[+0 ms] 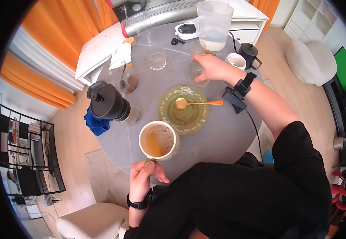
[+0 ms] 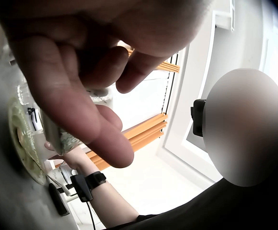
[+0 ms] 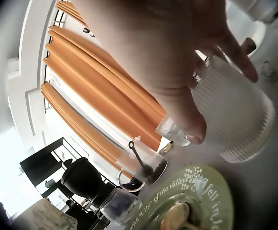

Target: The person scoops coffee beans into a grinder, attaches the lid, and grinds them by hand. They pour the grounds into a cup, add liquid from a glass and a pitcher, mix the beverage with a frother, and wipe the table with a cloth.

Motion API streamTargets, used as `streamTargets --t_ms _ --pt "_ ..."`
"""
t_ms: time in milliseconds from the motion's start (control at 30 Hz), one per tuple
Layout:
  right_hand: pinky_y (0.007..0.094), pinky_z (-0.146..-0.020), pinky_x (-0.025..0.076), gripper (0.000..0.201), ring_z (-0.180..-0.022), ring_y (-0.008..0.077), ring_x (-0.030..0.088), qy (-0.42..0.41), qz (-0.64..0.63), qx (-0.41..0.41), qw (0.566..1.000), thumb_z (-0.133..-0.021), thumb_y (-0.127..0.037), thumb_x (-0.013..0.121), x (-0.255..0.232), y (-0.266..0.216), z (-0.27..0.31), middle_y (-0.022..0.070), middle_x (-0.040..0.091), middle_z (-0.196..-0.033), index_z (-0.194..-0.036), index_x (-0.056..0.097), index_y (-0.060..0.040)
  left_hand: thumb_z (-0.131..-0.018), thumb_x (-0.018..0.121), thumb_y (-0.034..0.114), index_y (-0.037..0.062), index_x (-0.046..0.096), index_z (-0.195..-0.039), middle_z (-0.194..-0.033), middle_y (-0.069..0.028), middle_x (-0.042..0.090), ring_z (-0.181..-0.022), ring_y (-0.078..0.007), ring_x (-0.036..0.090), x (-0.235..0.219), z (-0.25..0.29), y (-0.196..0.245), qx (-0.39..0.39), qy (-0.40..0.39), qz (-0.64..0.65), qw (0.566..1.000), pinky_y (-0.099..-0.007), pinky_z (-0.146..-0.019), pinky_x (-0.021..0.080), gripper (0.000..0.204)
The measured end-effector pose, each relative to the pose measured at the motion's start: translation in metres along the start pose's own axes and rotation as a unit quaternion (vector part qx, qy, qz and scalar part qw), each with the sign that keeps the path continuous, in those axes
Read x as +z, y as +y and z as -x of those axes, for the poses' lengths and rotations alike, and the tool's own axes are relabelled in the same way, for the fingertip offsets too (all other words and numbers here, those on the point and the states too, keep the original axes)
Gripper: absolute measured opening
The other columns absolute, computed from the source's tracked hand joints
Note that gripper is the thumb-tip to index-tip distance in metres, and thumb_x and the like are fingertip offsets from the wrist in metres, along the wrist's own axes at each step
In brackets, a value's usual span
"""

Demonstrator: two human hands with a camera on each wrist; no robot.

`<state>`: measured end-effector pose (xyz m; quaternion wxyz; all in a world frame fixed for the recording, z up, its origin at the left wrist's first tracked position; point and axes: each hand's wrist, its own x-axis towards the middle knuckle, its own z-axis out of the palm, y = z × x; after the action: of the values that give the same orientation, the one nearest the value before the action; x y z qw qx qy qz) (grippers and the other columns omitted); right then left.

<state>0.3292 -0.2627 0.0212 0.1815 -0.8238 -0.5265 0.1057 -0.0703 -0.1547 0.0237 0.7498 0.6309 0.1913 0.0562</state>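
Note:
My left hand (image 1: pixel 146 177) holds a mug (image 1: pixel 157 139) by its handle, near the table's front edge. Foamy brown drink shows inside the mug; in the left wrist view, the curled fingers (image 2: pixel 77 105) hide much of it. Farther back, my right hand (image 1: pixel 214 68) grips a clear ribbed glass (image 3: pixel 234 110), thumb on one side and fingers on the other. Between the hands is a green plate (image 1: pixel 166 113) with white lettering, and a gold spoon (image 1: pixel 198 103) lies across it.
A black device with a glass base (image 1: pixel 115 105) stands left, near a glass cup (image 1: pixel 131 84) holding a dark spoon. Behind are a tumbler (image 1: pixel 157 59), a white scale (image 1: pixel 185 31) and a large pitcher (image 1: pixel 214 26). A white cup (image 1: pixel 235 61) and black kettle (image 1: pixel 247 53) stand right.

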Motion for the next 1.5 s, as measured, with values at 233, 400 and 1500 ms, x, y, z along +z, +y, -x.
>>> streamTargets --t_ms 233,400,1500 --pt "0.0421 -0.09 0.051 0.068 -0.104 0.0364 0.062 0.14 0.04 -0.079 0.986 -0.071 -0.028 0.078 -0.067 -0.046 0.099 0.0193 0.06 -0.118 -0.129 0.053 -0.0005 -0.099 0.046 0.031 0.007 0.041 -0.064 -0.066 -0.0182 0.063 -0.052 -0.0284 0.066 0.001 0.003 0.002 -0.002 0.02 -0.003 1.0 -0.0332 -0.05 0.052 0.042" --pt "0.0433 -0.082 0.053 0.064 -0.101 0.0346 0.061 0.012 0.037 -0.091 0.995 -0.072 -0.02 0.078 -0.059 -0.074 0.175 0.0161 0.058 -0.112 -0.126 0.05 -0.0015 -0.099 0.045 0.032 0.0077 0.04 -0.064 -0.065 -0.0187 0.062 -0.052 -0.0282 0.065 0.011 -0.006 0.004 0.001 0.001 -0.008 1.0 -0.0329 -0.051 0.052 0.043" --pt "0.0387 -0.103 0.043 0.074 -0.123 0.0317 0.054 0.355 -0.229 0.025 0.906 -0.073 -0.015 0.082 -0.015 0.023 0.133 0.0171 0.054 -0.132 -0.136 0.045 -0.0039 -0.101 0.045 0.033 0.0048 0.045 -0.066 -0.07 -0.0201 0.064 -0.059 -0.0299 0.068 0.061 -0.012 0.033 0.042 -0.011 -0.025 0.999 -0.0352 -0.058 0.055 0.045"
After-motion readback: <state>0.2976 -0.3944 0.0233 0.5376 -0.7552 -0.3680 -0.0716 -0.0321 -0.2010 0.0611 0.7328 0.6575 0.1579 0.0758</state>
